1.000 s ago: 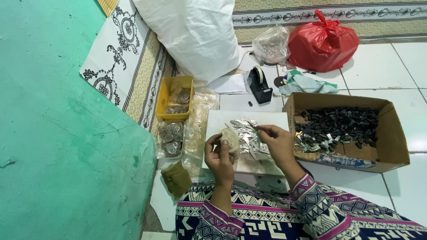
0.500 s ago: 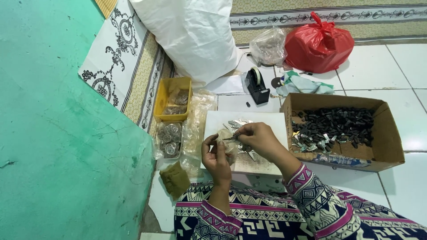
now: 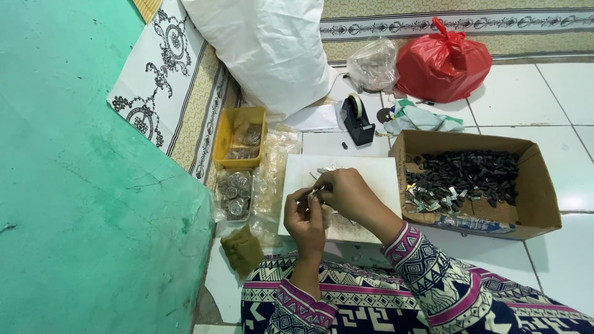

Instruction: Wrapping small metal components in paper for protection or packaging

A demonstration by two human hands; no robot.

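Note:
My left hand [image 3: 304, 220] and my right hand [image 3: 350, 195] meet over a white board [image 3: 371, 176] on the floor. Both pinch a small silvery packet [image 3: 315, 194] between their fingertips. A few more silvery pieces [image 3: 325, 169] lie on the board just beyond my right hand. What lies under the hands is hidden. To the right stands an open cardboard box [image 3: 532, 192] filled with small black parts [image 3: 476, 173] and some shiny pieces.
A yellow tray [image 3: 230, 137] and clear bags of small parts [image 3: 234, 193] lie left of the board. A black tape dispenser [image 3: 357, 120], a clear bag [image 3: 373, 64], a red bag [image 3: 442, 62] and a big white sack [image 3: 266, 49] sit behind. A green wall [image 3: 74, 185] rises on the left.
My right hand has moved left across the board to meet my left hand. The pile of silvery pieces seen earlier is now mostly covered by the hands.

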